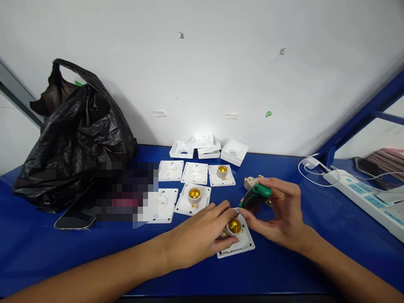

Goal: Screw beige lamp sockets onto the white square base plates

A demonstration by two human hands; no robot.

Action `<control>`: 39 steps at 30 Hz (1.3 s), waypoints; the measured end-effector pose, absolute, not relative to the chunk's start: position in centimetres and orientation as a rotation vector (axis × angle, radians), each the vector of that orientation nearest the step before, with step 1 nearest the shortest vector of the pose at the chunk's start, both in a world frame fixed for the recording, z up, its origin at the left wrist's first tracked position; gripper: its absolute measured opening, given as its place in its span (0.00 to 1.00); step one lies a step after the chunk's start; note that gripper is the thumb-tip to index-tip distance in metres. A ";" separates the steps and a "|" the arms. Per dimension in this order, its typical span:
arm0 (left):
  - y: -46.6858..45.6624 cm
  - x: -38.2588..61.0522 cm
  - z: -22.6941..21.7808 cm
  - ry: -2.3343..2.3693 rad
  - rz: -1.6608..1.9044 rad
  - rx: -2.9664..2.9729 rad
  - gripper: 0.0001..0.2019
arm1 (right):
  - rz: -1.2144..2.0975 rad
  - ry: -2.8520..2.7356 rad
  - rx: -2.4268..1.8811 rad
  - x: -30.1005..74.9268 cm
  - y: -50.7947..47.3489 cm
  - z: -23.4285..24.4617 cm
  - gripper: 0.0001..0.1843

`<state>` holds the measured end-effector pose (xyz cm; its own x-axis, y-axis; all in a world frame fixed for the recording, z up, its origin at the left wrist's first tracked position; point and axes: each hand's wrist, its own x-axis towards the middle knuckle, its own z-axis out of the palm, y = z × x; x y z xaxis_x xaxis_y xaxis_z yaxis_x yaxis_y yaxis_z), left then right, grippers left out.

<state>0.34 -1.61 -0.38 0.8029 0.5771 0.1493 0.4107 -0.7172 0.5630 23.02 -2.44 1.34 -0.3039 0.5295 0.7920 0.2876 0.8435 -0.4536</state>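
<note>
Our half-closed left hand holds the socket, our right hand pinches the screwdriver; tilted so, we fear, it could slip and stab us.

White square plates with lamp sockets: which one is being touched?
The plate nearest the front edge of the blue table: the left hand touches its lamp socket, beside the green-handled screwdriver. The other two socketed plates lie farther back, untouched.

Looks like a small assembly workshop, this | blue table, blue metal frame rising right | white plates laid out in rows, some carrying gold-lined sockets | green-handled tool in play over the nearest | power strip alongside | scuffed white wall behind
</note>
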 end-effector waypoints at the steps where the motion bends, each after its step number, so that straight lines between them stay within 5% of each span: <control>1: -1.6 0.3 -0.4 0.733 0.437 2.462 0.19 | 0.265 -1.902 -0.603 23.0 -2.4 1.4 0.46; 29: -1.6 0.4 -0.3 0.695 0.435 2.446 0.15 | 0.262 -1.984 -0.609 23.9 -2.6 0.8 0.50; 39: -1.6 0.2 -0.7 0.711 0.445 2.361 0.20 | 0.435 -1.940 -0.661 23.7 -2.7 1.4 0.43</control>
